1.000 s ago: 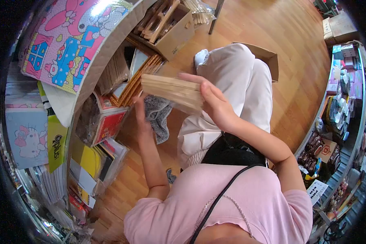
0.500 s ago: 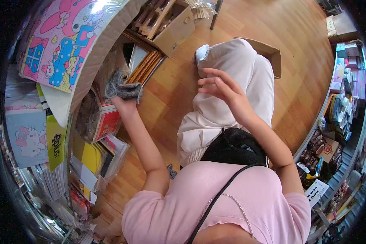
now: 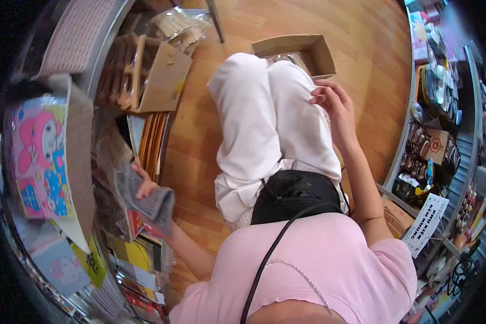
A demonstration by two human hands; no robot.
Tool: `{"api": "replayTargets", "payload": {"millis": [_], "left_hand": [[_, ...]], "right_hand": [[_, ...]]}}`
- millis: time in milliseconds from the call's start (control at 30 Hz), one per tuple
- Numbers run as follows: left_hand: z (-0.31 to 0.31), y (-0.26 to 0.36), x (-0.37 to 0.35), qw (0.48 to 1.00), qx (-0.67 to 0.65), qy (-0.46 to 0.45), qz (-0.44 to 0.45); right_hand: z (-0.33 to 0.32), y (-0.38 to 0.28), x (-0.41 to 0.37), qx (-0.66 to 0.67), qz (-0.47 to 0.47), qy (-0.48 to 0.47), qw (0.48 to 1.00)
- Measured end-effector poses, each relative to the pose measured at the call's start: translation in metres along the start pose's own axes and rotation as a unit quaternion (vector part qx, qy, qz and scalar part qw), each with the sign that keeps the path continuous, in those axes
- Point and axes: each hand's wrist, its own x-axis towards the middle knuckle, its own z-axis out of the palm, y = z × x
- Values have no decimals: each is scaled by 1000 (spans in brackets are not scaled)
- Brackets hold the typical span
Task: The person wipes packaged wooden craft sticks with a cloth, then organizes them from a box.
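Note:
A grey cloth is in my left hand, at the left by the lower shelf. Part of the cloth hangs over the wrist, and the fingers and thumb show past it. Orange-brown boards or frames stand upright just above that hand. My right hand is raised beside my right knee, fingers loosely bent and apart, with nothing seen in it.
An open cardboard box lies on the wooden floor beyond my knees. Left are a box of wooden items, a pink cartoon folder and paper goods. Packed shelves line the right, with a printed sign.
The view has turned and shifted. My left hand has drawn back toward my body with the cloth, and its fingers now show. My right hand has moved to the outside of my right knee.

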Motion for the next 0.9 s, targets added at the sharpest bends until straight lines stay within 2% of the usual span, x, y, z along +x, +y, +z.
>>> {"api": "replayTargets", "payload": {"millis": [67, 100, 133, 167, 233, 267, 300, 367, 400, 433, 467, 500, 533, 567, 600, 667, 733, 800, 867, 900], "left_hand": [[-8, -25, 7, 985, 169, 28, -3], [-15, -44, 15, 985, 168, 31, -7], [-21, -66, 27, 882, 429, 147, 126], [-24, -89, 40, 681, 645, 245, 245], [-3, -152, 92, 813, 516, 185, 200], [-12, -168, 111, 715, 670, 99, 173], [-22, -185, 132, 589, 796, 7, 138], [-29, -243, 176, 327, 916, -230, 35], [-33, -269, 186, 340, 905, -252, -49], [-39, -285, 196, 352, 887, -270, -132], [-48, -290, 210, 352, 887, -266, -137], [-58, -294, 228, 437, 831, -284, -196], [-70, -297, 250, 517, 763, -297, -250], [-75, -299, 277, 518, 782, -247, -245], [-82, -299, 305, 516, 798, -195, -240], [-124, -296, 360, 539, 811, -86, -210], [-185, -280, 406, 408, 873, -66, -258], [-261, -261, 440, 299, 868, -91, -387], [-315, -246, 457, 204, 826, -80, -519], [-336, -237, 452, 204, 824, -77, -523]], "right_hand": [[-26, 10, 12, -6, 30, 57, 998], [-35, 14, 18, -9, 54, 84, 995], [-38, 13, 24, -9, 56, 87, 995], [-36, 13, 28, -8, 70, 36, 997], [-24, 15, 34, 41, 89, -61, 993], [-13, 13, 35, 95, 91, -128, 983], [-1, 13, 34, 165, 76, -184, 966], [16, 9, 30, 373, 128, -110, 913], [10, 9, 38, 376, 131, -106, 911], [2, 9, 47, 368, 137, -58, 918], [-8, 10, 55, 358, 143, -10, 923], [-22, 17, 62, 359, 148, -8, 921], [-41, 28, 70, 383, 156, 58, 909], [-58, 39, 76, 405, 165, 124, 891], [-74, 49, 79, 408, 170, 126, 888], [-104, 64, 83, 362, 157, 217, 893], [-125, 72, 78, 362, 174, 217, 890], [-132, 74, 78, 358, 200, 247, 878], [-138, 81, 78, 363, 203, 261, 871], [-140, 84, 78, 367, 202, 270, 867]]}}
